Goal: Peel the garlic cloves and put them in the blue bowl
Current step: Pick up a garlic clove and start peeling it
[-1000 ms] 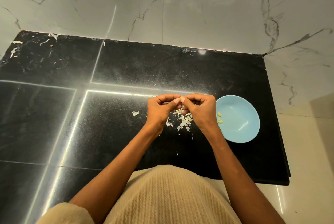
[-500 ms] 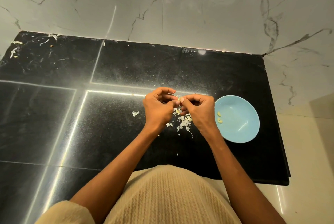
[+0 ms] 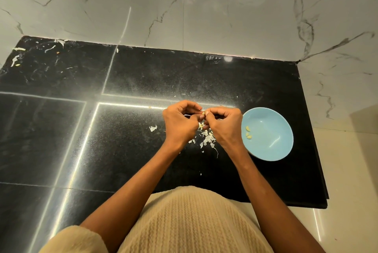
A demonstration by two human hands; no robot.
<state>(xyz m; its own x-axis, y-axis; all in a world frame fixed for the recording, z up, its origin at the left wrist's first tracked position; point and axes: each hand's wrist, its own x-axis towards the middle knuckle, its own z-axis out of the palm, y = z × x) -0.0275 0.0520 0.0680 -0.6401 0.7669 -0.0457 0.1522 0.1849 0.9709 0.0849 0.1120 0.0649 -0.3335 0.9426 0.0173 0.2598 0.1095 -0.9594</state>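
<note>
From the head view, the person is looking down at a black counter [image 3: 143,167] set against a pale marble wall [image 3: 204,17]. Both hands are meeting above the middle of the counter. The left hand [image 3: 180,124] is curling its fingers inward, and the right hand [image 3: 224,125] is doing the same, so that the fingertips of both are coming together at one spot. A small yellowish garlic clove [image 3: 203,113] is showing just between those fingertips; the two hands are pinching it from either side, the left from the left and the right from the right. Most of the clove is hiding behind the fingers, so how much skin it is carrying cannot be told.

Directly under and just in front of the hands, a scatter of white garlic skins [image 3: 207,139] is lying on the counter, with one loose flake [image 3: 153,128] sitting apart to the left of the left hand.

The blue bowl [image 3: 272,146] is sitting on the counter just beside the right hand, to its right, its near rim partly covered by that wrist. Three peeled cloves [image 3: 248,132] are lying inside it, near its left side. More bits of skin [image 3: 17,59] are littering the far left corner of the counter. A cream knitted top [image 3: 190,224] is filling the bottom of the view.
</note>
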